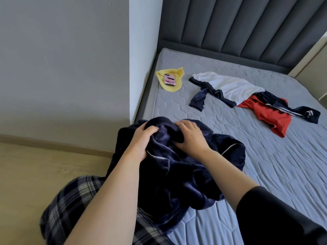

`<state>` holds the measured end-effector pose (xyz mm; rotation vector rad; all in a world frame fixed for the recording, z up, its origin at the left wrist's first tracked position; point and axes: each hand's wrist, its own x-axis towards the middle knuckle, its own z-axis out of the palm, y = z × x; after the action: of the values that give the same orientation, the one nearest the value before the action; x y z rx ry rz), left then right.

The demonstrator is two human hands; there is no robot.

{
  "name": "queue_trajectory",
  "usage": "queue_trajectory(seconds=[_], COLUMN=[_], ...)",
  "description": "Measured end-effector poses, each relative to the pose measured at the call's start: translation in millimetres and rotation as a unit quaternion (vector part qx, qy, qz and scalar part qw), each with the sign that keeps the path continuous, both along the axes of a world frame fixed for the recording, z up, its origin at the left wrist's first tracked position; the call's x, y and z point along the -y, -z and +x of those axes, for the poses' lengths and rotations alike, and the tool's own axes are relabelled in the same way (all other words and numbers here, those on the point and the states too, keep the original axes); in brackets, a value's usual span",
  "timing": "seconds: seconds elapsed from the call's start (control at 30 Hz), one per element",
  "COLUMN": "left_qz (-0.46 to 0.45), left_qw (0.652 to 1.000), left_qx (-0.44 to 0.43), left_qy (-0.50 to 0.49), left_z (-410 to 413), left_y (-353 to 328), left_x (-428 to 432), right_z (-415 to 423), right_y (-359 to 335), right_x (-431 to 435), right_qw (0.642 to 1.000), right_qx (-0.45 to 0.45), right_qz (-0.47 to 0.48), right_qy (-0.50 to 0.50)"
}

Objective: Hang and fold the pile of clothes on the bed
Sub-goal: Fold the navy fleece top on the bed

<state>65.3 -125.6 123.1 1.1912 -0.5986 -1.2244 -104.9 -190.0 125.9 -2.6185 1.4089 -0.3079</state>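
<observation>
A bunched navy fleece garment (177, 174) with thin white piping lies at the near left edge of the bed (265, 165). My left hand (141, 140) grips its upper left folds, fingers curled into the fabric. My right hand (190, 137) clutches the cloth just beside it. Farther up the mattress lies a white, navy and red jacket (235, 92), spread out and crumpled. A yellow cloth (170, 85) sits near the bed's left edge.
A pink phone (169, 79) rests on the yellow cloth. A grey padded headboard (238, 27) backs the bed, and a grey wall corner (141, 59) stands at its left. Wooden floor (35, 174) lies to the left; my plaid trousers (70, 200) show below.
</observation>
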Motion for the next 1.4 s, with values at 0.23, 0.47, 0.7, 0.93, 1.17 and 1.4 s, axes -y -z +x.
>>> queue_trajectory(seconds=[0.23,0.47,0.7,0.93,1.17,1.4], left_qz=[-0.006,-0.072,-0.138,0.012,0.280,0.279], left_qw=[0.937,0.889,0.812,0.610,0.473,0.517], left_qx=[0.330,0.390,0.456,0.676,0.764,0.683], left_qy=[-0.110,-0.229,-0.338,-0.413,-0.337,-0.434], left_z=[21,97,200,299,374,420], left_y=[-21,-161,-345,-512,-568,-540], left_x=[-6,-13,-76,-169,-249,-293], right_z=[56,160,273,359,391,416], right_y=[-51,-191,-346,-507,-569,-541], right_x=[-2,-16,-69,-117,-106,-86], right_qw=[0.970,0.947,0.879,0.850,0.913,0.923], right_qx=[0.219,0.319,0.464,0.486,0.311,0.303], right_qz=[0.090,0.020,-0.057,-0.135,-0.246,-0.226], right_qy=[0.059,-0.021,-0.097,-0.152,-0.092,-0.071])
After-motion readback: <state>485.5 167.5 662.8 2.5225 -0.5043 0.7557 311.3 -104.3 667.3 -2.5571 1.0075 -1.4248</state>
